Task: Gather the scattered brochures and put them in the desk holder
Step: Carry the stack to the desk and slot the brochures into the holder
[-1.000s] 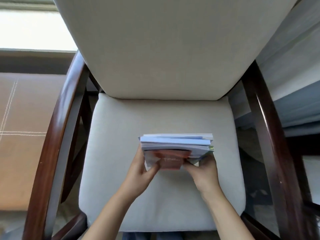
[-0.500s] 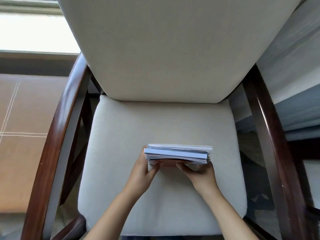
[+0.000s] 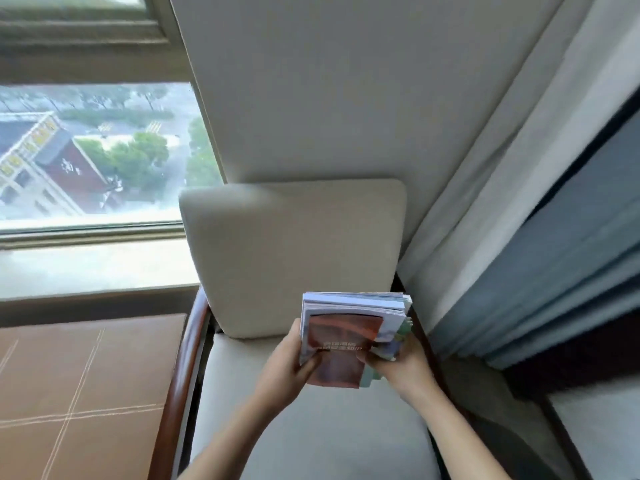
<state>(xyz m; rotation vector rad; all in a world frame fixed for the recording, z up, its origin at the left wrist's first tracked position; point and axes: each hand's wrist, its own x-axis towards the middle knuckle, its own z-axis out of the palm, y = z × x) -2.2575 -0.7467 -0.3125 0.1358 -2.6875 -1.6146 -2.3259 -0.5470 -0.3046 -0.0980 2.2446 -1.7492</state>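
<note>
A moment ago the stack of brochures (image 3: 349, 334) was low and flat, just above the seat (image 3: 311, 427) of the chair (image 3: 291, 98). Now it is lifted and tipped up, so its red cover (image 3: 341, 344) faces me. It sits in front of the chair's back cushion (image 3: 291, 258), toward the chair's right side, and it touches no part of the chair. My left hand (image 3: 287, 368) holds the left edge, with the thumb on the front and the fingers tucked behind. My right hand (image 3: 401, 365) holds the right edge and bottom corner, with its fingers curled around the papers. I think picking up from this chair is done, because I see no loose papers on the seat. What is left, I think, is carrying them to the desk holder, and I cannot see that anywhere near the chair. The stack is not neat: green and blue corners stick out on its right side, so one could slip. Right of the chair the curtain (image 3: 554, 271) hangs close, so there is little room there. The wooden arm (image 3: 183, 368) and the window (image 3: 86, 150) are on the chair's left. The most open room is over the seat, back toward me.
</note>
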